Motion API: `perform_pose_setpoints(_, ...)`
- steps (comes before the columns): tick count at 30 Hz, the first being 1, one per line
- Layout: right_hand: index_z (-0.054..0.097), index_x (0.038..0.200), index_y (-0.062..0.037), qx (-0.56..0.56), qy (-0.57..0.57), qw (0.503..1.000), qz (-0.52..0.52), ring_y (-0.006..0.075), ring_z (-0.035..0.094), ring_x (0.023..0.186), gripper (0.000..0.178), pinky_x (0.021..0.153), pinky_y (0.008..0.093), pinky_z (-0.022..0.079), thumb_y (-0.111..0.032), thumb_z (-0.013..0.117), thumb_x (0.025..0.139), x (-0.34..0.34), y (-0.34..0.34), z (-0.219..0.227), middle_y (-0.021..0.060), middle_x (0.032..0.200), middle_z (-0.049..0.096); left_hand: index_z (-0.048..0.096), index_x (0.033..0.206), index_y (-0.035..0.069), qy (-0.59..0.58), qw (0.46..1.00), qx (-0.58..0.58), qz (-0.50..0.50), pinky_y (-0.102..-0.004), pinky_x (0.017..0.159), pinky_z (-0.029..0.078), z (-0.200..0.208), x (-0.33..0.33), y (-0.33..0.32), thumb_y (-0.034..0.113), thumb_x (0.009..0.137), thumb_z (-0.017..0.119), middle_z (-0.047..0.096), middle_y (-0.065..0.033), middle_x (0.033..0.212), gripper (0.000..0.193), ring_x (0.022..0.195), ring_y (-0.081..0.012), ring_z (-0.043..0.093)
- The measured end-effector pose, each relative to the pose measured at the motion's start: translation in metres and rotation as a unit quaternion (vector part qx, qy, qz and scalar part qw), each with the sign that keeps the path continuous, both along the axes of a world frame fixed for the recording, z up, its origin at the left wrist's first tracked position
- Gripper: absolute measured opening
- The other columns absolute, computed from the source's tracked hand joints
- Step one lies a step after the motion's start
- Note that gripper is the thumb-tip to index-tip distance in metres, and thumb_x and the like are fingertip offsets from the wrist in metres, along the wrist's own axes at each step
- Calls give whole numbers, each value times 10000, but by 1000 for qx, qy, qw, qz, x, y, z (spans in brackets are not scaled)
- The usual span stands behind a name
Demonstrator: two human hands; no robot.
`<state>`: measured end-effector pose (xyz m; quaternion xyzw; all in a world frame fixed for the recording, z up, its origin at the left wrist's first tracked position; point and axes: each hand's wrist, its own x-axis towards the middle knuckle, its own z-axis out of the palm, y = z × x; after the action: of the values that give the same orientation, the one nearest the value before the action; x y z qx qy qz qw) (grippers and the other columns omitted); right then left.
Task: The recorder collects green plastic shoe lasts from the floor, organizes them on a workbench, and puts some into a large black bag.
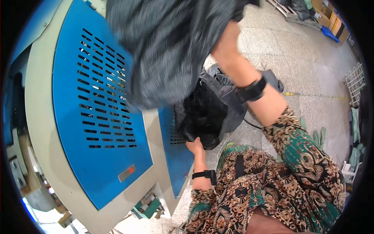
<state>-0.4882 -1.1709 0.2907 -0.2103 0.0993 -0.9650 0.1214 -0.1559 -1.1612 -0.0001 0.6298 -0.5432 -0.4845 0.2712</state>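
Note:
A large black plastic bag (pixel 163 54), blurred by motion, is raised in front of the blue machine panel. My right hand (pixel 228 41) grips it at its upper right side, with the fingers mostly hidden by the plastic. Lower down, an open black plastic bag (pixel 206 109) stands on the floor beside the machine, its dark inside showing. My left hand (pixel 196 146) is closed on the near rim of this lower bag. What lies inside either bag cannot be made out.
To the left stands a machine with a slotted blue panel (pixel 105 167) and cream frame (pixel 41 117). Green gloves (pixel 319 136) lie on the floor at right, near a white wire rack (pixel 354 84). Cardboard boxes (pixel 323 17) and a pallet (pixel 290 15) stand far right.

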Motion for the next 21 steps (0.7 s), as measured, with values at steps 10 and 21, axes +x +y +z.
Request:
perform_pose_setpoints(10, 426, 1014, 25, 543, 525, 600, -262, 378, 517, 862, 563, 760, 399, 444, -53, 700, 528, 87, 101, -78, 186, 908, 502, 508, 1128, 19, 496, 829, 256, 33, -473, 875, 452, 136, -12, 3, 87, 859, 482, 557, -141, 1130, 278, 1017, -312, 550)
perform_pose_setpoints(21, 653, 826, -54, 512, 839, 123, 139, 278, 631, 806, 224, 644, 399, 504, -249, 634, 717, 94, 115, -189, 132, 862, 649, 395, 1264, -14, 381, 859, 250, -233, -385, 913, 429, 236, -43, 88, -7, 759, 467, 517, -151, 1178, 510, 1051, -280, 528)
